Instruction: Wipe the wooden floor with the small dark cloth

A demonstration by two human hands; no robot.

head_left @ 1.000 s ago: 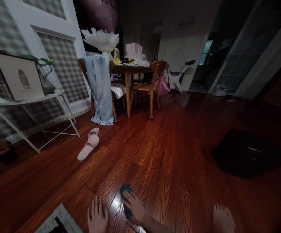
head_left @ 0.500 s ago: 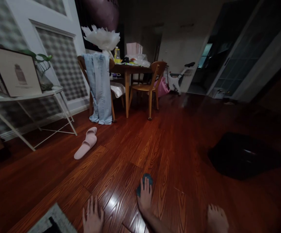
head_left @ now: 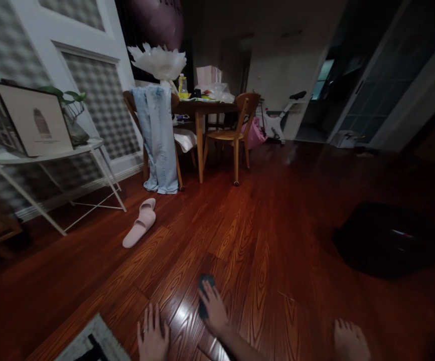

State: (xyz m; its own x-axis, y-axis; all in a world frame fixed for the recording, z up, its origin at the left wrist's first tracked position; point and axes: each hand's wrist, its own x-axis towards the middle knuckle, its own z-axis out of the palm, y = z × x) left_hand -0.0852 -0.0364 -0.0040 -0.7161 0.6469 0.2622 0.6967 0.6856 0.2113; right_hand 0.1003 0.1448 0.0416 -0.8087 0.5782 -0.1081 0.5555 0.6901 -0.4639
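Right of the pale pink slipper, your flat, unclenched right hand covers a dark teal pad lying lengthwise away from you, left hand splayed.

A small dark teal cloth lies flat on the glossy wooden floor.

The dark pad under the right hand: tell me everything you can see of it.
The pad is small, dark teal, rounded, perhaps cloth or sponge; too dim to tell. It lies flat on the glossy red-brown wood floor. The right hand rests on it, fingers covering its near part; only its far end shows.
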